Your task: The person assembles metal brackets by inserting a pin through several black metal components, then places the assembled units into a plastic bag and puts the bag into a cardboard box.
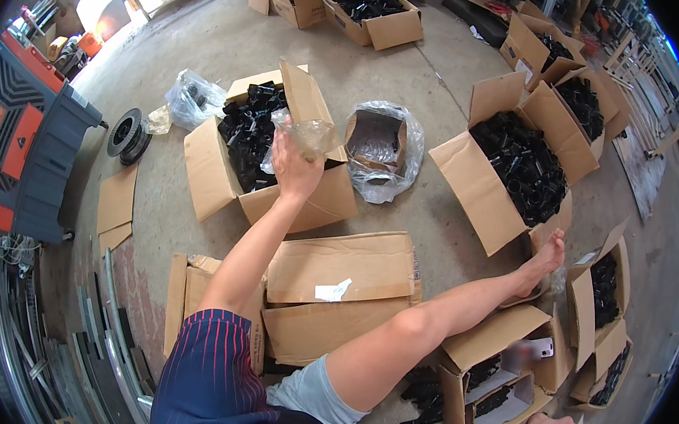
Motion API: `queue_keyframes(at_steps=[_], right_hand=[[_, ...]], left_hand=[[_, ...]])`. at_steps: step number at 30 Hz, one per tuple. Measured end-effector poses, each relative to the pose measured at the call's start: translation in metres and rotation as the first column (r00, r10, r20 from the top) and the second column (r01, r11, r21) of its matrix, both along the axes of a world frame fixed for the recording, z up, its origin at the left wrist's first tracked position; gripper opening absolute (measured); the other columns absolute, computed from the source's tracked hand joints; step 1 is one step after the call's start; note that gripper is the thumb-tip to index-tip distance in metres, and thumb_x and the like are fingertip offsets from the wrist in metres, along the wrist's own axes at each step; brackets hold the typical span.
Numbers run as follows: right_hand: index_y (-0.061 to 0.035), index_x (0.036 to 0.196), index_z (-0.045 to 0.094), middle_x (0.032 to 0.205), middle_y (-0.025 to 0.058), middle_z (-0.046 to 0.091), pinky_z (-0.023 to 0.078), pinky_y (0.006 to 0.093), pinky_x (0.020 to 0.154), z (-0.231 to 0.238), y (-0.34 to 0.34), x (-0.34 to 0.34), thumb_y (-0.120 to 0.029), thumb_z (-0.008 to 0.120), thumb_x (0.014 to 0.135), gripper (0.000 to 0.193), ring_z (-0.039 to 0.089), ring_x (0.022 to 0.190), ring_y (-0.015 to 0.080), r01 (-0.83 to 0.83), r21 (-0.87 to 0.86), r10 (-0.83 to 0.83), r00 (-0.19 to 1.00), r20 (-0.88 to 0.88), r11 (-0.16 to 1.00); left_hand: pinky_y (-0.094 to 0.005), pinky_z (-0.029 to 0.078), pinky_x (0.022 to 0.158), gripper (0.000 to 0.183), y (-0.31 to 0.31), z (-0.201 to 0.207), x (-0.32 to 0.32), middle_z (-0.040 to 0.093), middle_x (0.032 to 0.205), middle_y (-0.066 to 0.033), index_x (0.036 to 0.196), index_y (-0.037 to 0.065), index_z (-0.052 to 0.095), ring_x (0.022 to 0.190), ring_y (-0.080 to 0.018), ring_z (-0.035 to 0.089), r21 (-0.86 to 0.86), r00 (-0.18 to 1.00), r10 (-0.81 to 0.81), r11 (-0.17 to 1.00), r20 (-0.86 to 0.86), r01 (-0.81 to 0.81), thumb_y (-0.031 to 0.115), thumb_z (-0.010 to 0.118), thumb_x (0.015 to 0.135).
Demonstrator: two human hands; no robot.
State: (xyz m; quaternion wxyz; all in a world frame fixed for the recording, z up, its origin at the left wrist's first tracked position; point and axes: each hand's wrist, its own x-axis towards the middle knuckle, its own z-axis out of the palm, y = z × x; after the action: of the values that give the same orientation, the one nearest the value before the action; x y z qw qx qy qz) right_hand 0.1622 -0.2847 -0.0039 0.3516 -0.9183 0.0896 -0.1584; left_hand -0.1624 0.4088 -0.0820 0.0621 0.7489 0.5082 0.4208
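- Toolbox [19, 135], one, at the floor's [209, 39] left edge.
- One spool [129, 137].
- One stuffed clear bag [191, 102].
- One open box [210, 172], heaped with black parts [248, 135].
- Left hand [293, 169], fingers partly curled, gripping one crumpled bag [315, 136] above that box's right edge.
- One closed box [343, 265], nearer.
- One plastic-wrapped carton [372, 166].
- Right hand out of view; its state I cannot tell.
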Motion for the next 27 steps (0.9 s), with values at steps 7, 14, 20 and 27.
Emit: queue_keyframes(at_steps=[7, 14, 20, 27], right_hand=[[-0.0023, 0.138, 0.052, 0.115, 0.0156, 0.051, 0.038, 0.0380, 0.096, 0.004, 0.007, -0.009, -0.029, 0.066, 0.094, 0.054, 0.047, 0.109, 0.0288, 0.011, -0.035, -0.010, 0.999, 0.031, 0.999], [-0.0018, 0.139, 0.051, 0.122, 0.0187, 0.051, 0.038, 0.0401, 0.100, -0.007, 0.064, -0.023, -0.029, 0.068, 0.092, 0.057, 0.047, 0.116, 0.0321, -0.049, -0.026, 0.050, 0.998, 0.033, 0.998], [-0.0013, 0.140, 0.050, 0.128, 0.0213, 0.052, 0.038, 0.0420, 0.104, 0.001, 0.130, -0.054, -0.030, 0.069, 0.091, 0.060, 0.047, 0.122, 0.0349, -0.153, -0.018, 0.154, 0.986, 0.063, 0.988], [-0.0008, 0.142, 0.050, 0.135, 0.0244, 0.053, 0.038, 0.0442, 0.109, 0.034, 0.236, -0.190, -0.030, 0.071, 0.089, 0.063, 0.048, 0.129, 0.0381, -0.512, 0.080, 0.493, 0.851, 0.181, 0.855]], left_hand=[[-0.0522, 0.034, 0.116, 0.095, -0.015, 0.018, 0.031, 0.043, 0.148, -0.0306, 0.157, 0.009, 0.031, 0.139, -0.0484, 0.039, 0.015, 0.986, -0.115, 0.993, -0.124, 0.117, 0.001, 0.069, 0.070], [-0.0534, 0.029, 0.119, 0.122, -0.026, 0.037, 0.040, 0.031, 0.159, -0.0286, 0.163, 0.018, 0.019, 0.148, -0.0471, 0.029, -0.084, 0.897, -0.362, 0.932, -0.253, 0.352, 0.018, 0.091, 0.064], [-0.0449, 0.040, 0.115, 0.099, -0.034, 0.051, 0.005, 0.045, 0.153, -0.0222, 0.155, 0.016, 0.040, 0.142, -0.0396, 0.043, -0.211, 0.688, -0.695, 0.719, -0.212, 0.662, 0.025, 0.089, 0.070], [-0.0448, 0.053, 0.093, 0.039, 0.018, 0.082, -0.109, 0.072, 0.111, -0.0189, 0.124, 0.009, 0.067, 0.107, -0.0372, 0.067, -0.222, 0.914, -0.404, 0.895, -0.039, 0.387, 0.025, 0.072, 0.089]])
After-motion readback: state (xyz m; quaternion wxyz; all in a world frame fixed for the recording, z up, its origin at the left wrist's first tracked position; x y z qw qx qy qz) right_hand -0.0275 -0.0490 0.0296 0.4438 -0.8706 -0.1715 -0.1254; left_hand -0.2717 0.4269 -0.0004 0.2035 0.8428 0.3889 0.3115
